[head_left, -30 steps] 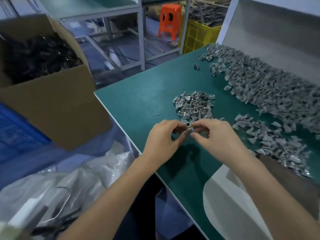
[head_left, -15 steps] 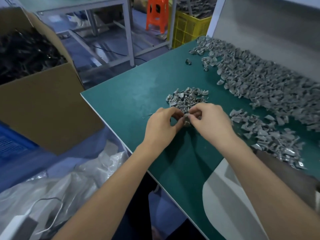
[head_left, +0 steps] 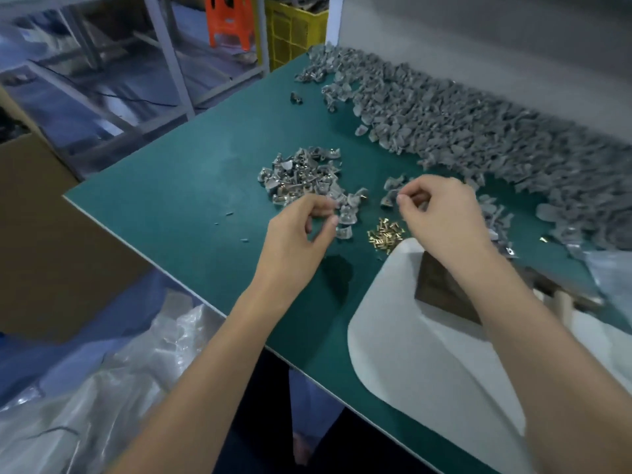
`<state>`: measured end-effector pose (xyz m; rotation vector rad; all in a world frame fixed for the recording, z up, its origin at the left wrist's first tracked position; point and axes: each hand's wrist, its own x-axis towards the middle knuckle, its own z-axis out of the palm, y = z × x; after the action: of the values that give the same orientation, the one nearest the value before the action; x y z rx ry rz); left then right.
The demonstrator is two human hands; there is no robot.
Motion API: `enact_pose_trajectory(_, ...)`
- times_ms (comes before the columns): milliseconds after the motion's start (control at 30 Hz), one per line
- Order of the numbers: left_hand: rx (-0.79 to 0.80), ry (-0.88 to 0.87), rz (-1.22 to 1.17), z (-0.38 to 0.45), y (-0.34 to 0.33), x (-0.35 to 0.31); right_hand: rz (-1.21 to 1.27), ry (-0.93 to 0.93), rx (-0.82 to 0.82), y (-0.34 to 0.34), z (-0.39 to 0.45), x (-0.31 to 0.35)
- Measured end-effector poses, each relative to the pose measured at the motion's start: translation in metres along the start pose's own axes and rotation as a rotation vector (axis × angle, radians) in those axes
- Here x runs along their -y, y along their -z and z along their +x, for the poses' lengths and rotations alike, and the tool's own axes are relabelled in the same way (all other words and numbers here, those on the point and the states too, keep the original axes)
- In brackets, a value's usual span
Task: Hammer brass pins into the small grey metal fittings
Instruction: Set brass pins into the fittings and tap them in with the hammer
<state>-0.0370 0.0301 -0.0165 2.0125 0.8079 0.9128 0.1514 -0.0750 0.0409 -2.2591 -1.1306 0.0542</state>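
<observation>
Green bench [head_left: 178, 186] underlies our hands. Left hand [head_left: 301, 230] curled, pinching a grey fitting [head_left: 343, 230], orientation unreadable; right hand [head_left: 441, 213] curled, contents indiscernible. Brass pins [head_left: 384, 236] lie between them, axes mixed. Fitting pile [head_left: 304, 179] beyond.

A green-topped work table [head_left: 191, 186] carries a long heap of dull grey metal fittings [head_left: 478, 131] along its far side — and a smaller shiny pile [head_left: 301, 176] nearer. Beside a white plastic sheet [head_left: 410, 336] lies a small cluster of brass pins [head_left: 384, 236] — a dark wooden block [head_left: 441, 289] rests on the sheet.
</observation>
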Motion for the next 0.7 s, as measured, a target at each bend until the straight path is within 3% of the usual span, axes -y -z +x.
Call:
enact_pose_trajectory(200, 0.232, -0.153, 0.131, -0.001, -0.045, -0.022, -0.074, -0.049, -0.109, 0.032, -0.037, -0.042)
enact_pose_trajectory(467, 0.336, -0.281, 0.167, 0.036, -0.084, -0.054, -0.102, -0.183, -0.197, 0.067, -0.075, -0.091)
enact_pose_trajectory(700, 0.566, -0.277, 0.405, 0.070, -0.111, -0.070, -0.078, -0.234, -0.262, 0.079, -0.094, -0.113)
